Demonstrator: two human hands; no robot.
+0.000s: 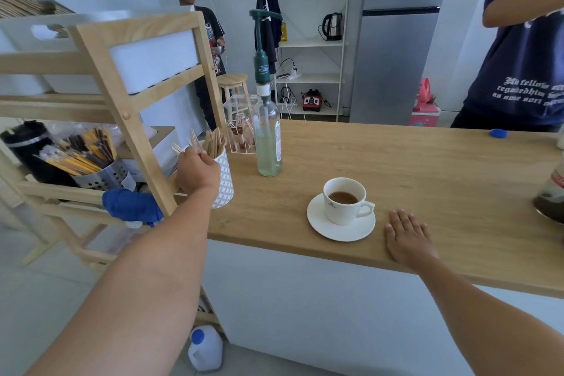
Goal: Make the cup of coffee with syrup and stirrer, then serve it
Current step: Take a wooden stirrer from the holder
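A white cup (343,207) with coffee in it stands on a white saucer (341,230) near the front edge of the wooden counter (427,168). Behind it to the left stands a clear syrup bottle (268,137) with a green pump on top. A white patterned holder (224,180) full of wooden stirrers (213,140) sits at the counter's left end. My left hand (197,169) is at the holder's rim, fingers closed around some stirrers. My right hand (407,236) lies flat and open on the counter, just right of the saucer.
A wooden rack (134,113) with a metal cutlery holder (103,174) and a blue cloth (131,204) stands left of the counter. A glass pot (552,195) sits at the right edge. One person stands across the counter, another farther back. A white jug (206,348) is on the floor.
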